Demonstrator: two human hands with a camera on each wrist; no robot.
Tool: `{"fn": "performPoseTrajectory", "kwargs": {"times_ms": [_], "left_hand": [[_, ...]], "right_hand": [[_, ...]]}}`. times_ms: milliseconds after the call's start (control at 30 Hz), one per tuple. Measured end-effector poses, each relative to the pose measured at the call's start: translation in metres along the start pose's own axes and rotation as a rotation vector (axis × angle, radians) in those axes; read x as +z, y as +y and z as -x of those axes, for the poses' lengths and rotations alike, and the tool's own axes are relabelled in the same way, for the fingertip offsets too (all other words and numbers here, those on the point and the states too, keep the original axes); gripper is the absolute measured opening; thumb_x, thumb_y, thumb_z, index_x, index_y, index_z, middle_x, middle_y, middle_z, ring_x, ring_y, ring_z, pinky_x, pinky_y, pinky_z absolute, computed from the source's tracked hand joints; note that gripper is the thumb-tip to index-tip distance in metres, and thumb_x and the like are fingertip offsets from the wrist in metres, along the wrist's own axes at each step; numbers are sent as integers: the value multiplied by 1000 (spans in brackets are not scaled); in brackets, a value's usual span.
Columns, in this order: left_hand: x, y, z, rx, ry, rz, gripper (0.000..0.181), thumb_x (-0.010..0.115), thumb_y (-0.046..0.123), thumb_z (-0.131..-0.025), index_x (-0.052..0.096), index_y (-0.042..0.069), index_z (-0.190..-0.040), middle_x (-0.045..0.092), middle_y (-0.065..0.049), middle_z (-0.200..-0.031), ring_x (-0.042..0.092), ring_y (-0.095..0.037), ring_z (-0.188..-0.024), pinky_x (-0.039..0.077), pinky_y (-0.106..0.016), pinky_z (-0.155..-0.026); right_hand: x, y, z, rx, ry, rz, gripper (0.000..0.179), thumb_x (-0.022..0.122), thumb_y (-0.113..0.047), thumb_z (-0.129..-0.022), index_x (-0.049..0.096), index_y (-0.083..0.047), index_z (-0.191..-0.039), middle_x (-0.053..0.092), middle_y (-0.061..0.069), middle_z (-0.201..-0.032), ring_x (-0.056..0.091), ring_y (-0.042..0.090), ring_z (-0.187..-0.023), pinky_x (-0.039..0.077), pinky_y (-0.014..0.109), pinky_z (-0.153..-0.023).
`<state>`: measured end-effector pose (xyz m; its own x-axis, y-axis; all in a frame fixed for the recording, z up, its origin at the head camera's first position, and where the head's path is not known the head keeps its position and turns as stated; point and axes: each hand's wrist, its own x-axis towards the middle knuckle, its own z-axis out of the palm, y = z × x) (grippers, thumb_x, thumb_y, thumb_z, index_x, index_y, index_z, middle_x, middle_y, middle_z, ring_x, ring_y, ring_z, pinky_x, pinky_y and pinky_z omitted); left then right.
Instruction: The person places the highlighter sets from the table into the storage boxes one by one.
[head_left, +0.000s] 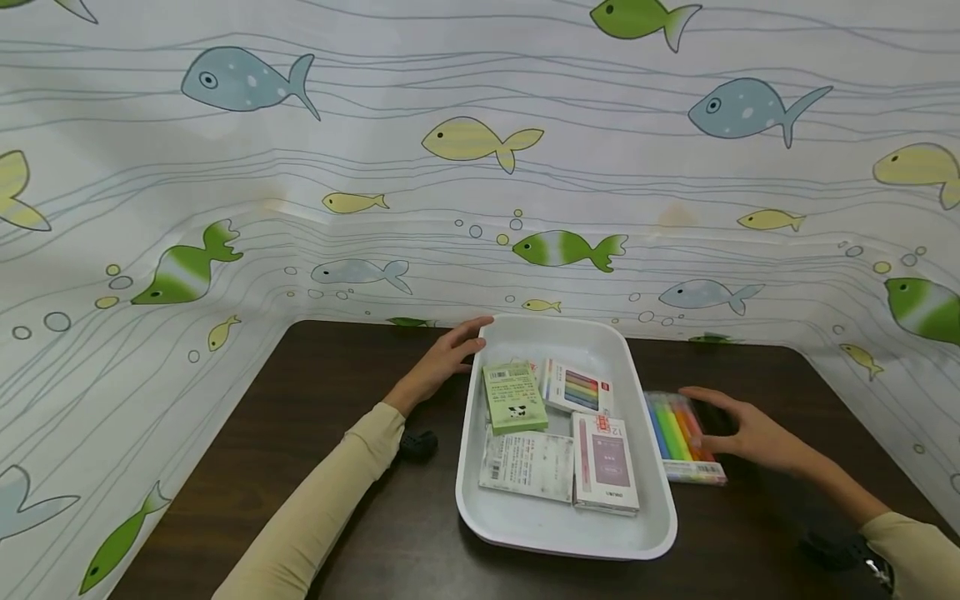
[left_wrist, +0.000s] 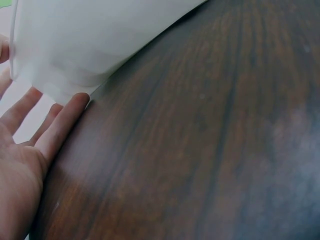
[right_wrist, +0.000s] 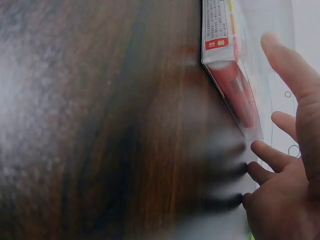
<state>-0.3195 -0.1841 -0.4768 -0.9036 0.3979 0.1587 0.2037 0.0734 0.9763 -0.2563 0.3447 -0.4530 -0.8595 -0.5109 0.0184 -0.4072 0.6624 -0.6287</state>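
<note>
A white plastic tray [head_left: 555, 537] holds several flat boxes. My left hand [head_left: 447, 354] touches its far left corner; in the left wrist view the fingers [left_wrist: 65, 122] lie fairly straight against the tray's outer wall [left_wrist: 85, 45]. Right of the tray lies a clear pack of coloured markers [head_left: 678, 429] with a white printed end. My right hand [head_left: 750, 429] is spread around the pack's right side, thumb over its top. In the right wrist view the fingers [right_wrist: 270, 155] are loosely bent by the pack's end [right_wrist: 235, 95], and whether they touch it I cannot tell.
Inside the tray are a green box with a cow [head_left: 516, 398], a box picturing coloured sticks [head_left: 581, 390], a box with a purple panel [head_left: 606, 462] and a pale printed box [head_left: 527, 465]. A fish-patterned sheet [head_left: 480, 225] surrounds the dark wooden table [head_left: 405, 533].
</note>
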Motion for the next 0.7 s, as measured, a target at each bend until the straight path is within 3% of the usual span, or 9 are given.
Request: {"fn": "performPoseTrajectory", "kwargs": {"times_ms": [267, 700], "left_hand": [[1, 0, 0, -1, 8, -15, 49, 55, 42, -106, 44, 38, -154, 27, 9, -162, 42, -25, -139, 43, -56, -105], [1, 0, 0, 10, 9, -17, 50, 55, 40, -107, 43, 35, -155, 28, 5, -162, 45, -26, -137, 44, -57, -104]], "right_hand": [[4, 4, -1, -13, -36, 28, 89, 86, -28, -83, 39, -15, -158, 34, 26, -155, 36, 56, -133, 33, 83, -90], [9, 5, 1, -46, 11, 59, 85, 89, -32, -81, 47, -13, -153, 35, 22, -154, 39, 53, -132, 35, 81, -89]]}}
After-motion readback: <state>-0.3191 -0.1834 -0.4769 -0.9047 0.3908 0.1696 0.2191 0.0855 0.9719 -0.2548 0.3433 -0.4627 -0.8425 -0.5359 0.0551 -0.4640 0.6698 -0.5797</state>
